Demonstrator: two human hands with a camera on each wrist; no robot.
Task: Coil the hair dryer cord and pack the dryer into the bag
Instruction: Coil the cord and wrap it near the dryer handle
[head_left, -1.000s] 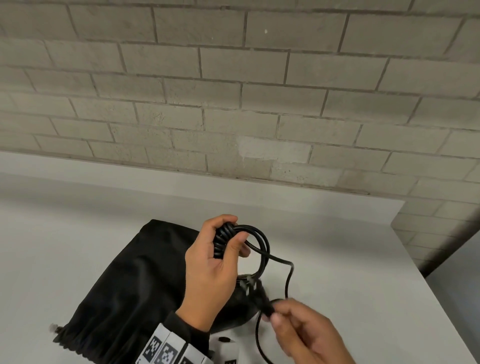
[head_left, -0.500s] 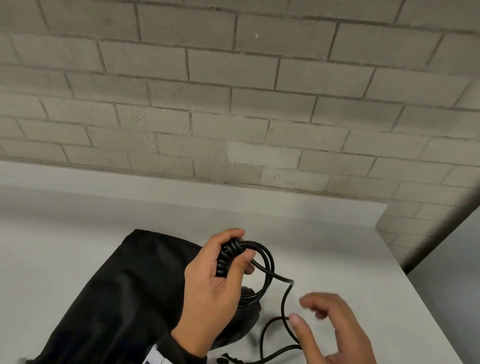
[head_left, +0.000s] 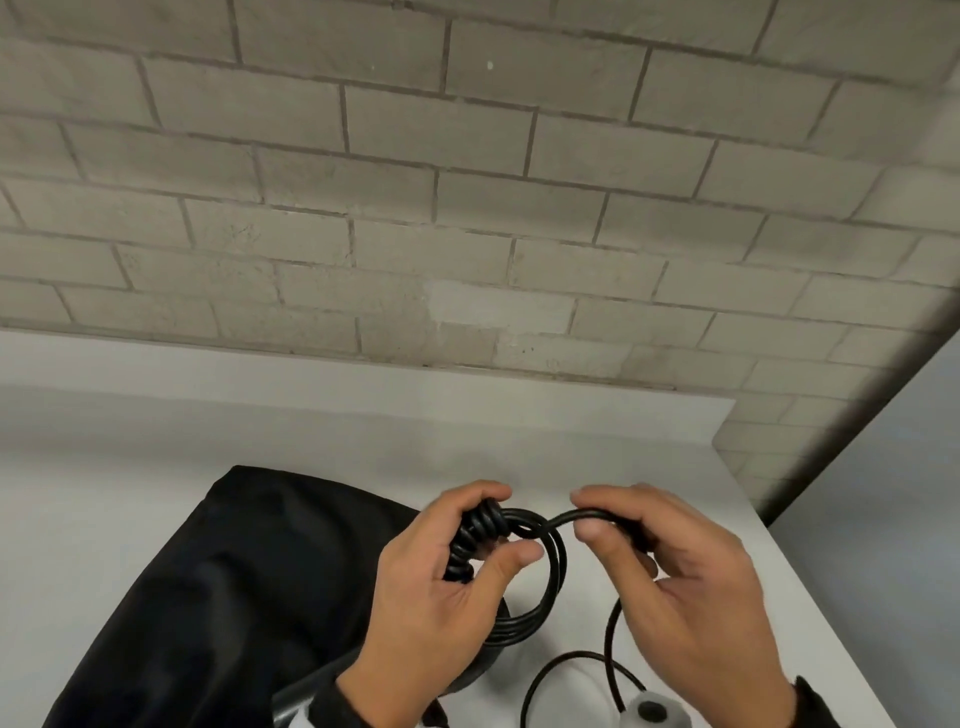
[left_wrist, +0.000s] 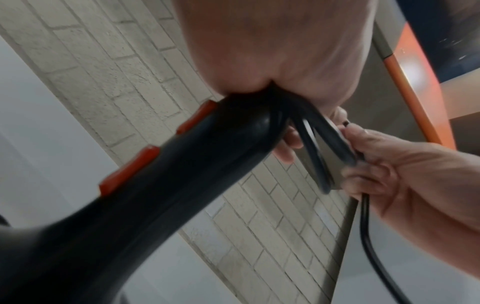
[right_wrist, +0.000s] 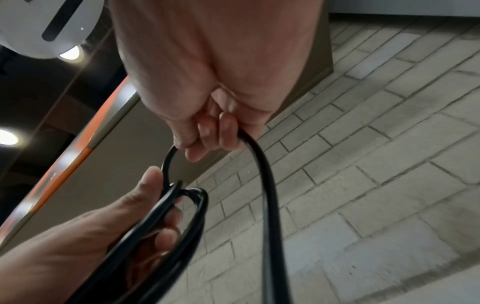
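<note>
My left hand (head_left: 498, 525) grips a tight bundle of black cord coils (head_left: 470, 540), with larger loops (head_left: 550, 587) hanging below it. My right hand (head_left: 589, 514) pinches the free strand of the cord just right of the coils. The loose cord (head_left: 610, 639) drops from that hand to the table. In the left wrist view the black hair dryer handle (left_wrist: 182, 164) with orange-red buttons hangs under the left palm. The dryer is mostly hidden in the head view. The black bag (head_left: 208, 597) lies flat on the table, left of both hands.
The white table (head_left: 701, 493) ends at a brick wall (head_left: 467, 234) behind and at an edge on the right. A white device (head_left: 657, 712) shows at the bottom edge by my right wrist.
My right hand rose from low over the table, open, and now pinches the cord beside the coils. The left hand kept its grip on the coils.
</note>
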